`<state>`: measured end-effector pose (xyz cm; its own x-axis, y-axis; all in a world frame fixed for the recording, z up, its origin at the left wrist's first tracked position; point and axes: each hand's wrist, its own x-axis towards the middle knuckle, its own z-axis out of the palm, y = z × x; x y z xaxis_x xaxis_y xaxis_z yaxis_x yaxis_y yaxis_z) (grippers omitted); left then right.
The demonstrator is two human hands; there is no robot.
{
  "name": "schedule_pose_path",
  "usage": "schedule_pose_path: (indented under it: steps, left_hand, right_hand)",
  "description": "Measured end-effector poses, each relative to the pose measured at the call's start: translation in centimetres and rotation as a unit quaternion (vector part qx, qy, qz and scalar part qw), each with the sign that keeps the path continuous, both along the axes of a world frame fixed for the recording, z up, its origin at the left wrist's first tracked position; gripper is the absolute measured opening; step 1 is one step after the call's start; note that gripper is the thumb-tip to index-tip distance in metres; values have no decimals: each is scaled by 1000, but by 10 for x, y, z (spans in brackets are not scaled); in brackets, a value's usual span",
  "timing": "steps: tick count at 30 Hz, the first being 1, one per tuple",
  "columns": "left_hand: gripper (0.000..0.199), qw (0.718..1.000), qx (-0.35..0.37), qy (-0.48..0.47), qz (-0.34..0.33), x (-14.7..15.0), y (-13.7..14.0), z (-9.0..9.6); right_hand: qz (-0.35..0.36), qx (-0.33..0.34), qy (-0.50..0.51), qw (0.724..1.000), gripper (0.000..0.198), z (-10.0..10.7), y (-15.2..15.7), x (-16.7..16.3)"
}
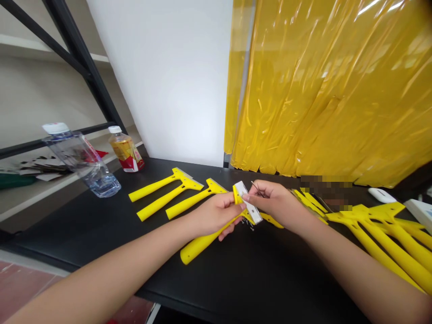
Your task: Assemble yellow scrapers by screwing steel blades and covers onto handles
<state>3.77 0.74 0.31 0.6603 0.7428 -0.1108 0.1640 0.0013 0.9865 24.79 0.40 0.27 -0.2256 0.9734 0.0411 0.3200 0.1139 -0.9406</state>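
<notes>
My left hand (pixel 219 213) is closed round a yellow scraper (pixel 201 245) near its head, with the handle pointing down and left. Across that head lies a white blade strip (pixel 252 210) with small holes. My right hand (pixel 275 198) is closed, its thumb pressed on the strip, and a thin dark metal tool (pixel 257 189) sticks out from its fingers. Small screws (pixel 251 227) lie on the black table below the head. A flat yellow piece (pixel 272 221) rests under my right hand, partly hidden.
Three yellow scrapers (pixel 162 203) lie on the black table (pixel 101 252) at left. Several yellow handles (pixel 378 234) and flat yellow strips (pixel 308 202) are at right. A clear bottle (pixel 84 162) and a juice bottle (pixel 125 150) stand back left. Yellow film (pixel 324 99) hangs behind.
</notes>
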Motion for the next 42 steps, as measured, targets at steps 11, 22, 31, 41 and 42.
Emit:
schedule_pose_path:
  steps: [11, 22, 31, 41, 42]
  left_hand:
    - [38, 999, -36, -9, 0, -2, 4, 0]
    - [39, 999, -30, -8, 30, -5, 11, -2]
    - [36, 998, -35, -13, 44, -5, 14, -4]
    - [38, 998, -28, -1, 47, -4, 13, -2]
    - [38, 999, -27, -1, 47, -4, 13, -2]
  right_hand:
    - [103, -56, -147, 982, 40, 20, -3, 25]
    - [62, -99, -514, 850, 24, 10, 2, 53]
    - [79, -108, -480, 867, 32, 8, 14, 68]
    - [72, -112, -496, 858, 20, 7, 8, 60]
    - [64, -109, -503, 855, 23, 6, 9, 59]
